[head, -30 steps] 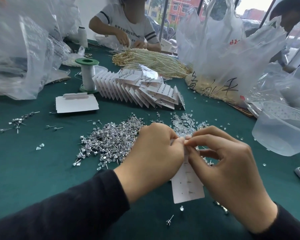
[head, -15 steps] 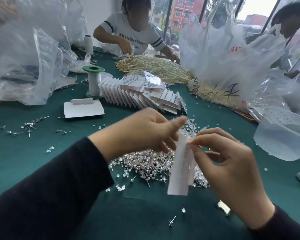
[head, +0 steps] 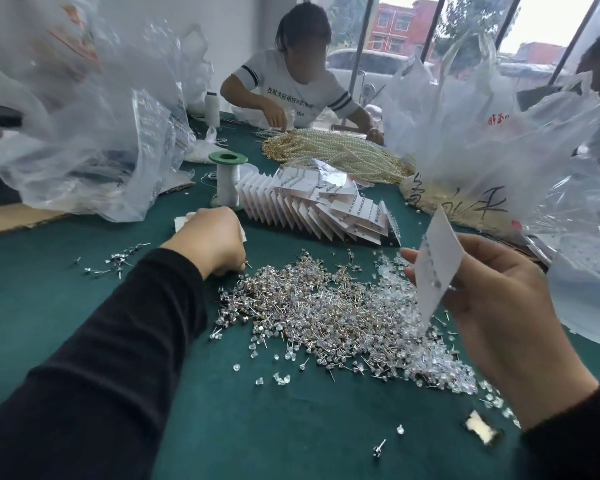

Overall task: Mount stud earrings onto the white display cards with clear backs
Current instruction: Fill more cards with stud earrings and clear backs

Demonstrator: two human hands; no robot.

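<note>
My right hand [head: 499, 313] holds a white display card [head: 435, 265] upright by its edge, above the right side of the pile. A big heap of silver stud earrings [head: 302, 306] lies on the green table, with clear backs [head: 430, 362] mixed in at its right and front. My left hand [head: 210, 242] is down at the heap's far left edge, fingers curled, pinching a single stud whose tip shows at the fingers. Behind it lies a small stack of blank white cards [head: 181, 223], mostly hidden by the hand.
A fanned row of filled cards [head: 312, 209] stands behind the heap, next to a green-capped spool [head: 227, 178]. Pearl strands [head: 340, 154], plastic bags [head: 84, 133] and a clear tub [head: 589, 306] ring the table. A person works at the far side. Loose studs [head: 118, 261] lie left.
My left hand let go of the card and reached out left to the heap's edge. My right hand lifted the card up and to the right.
</note>
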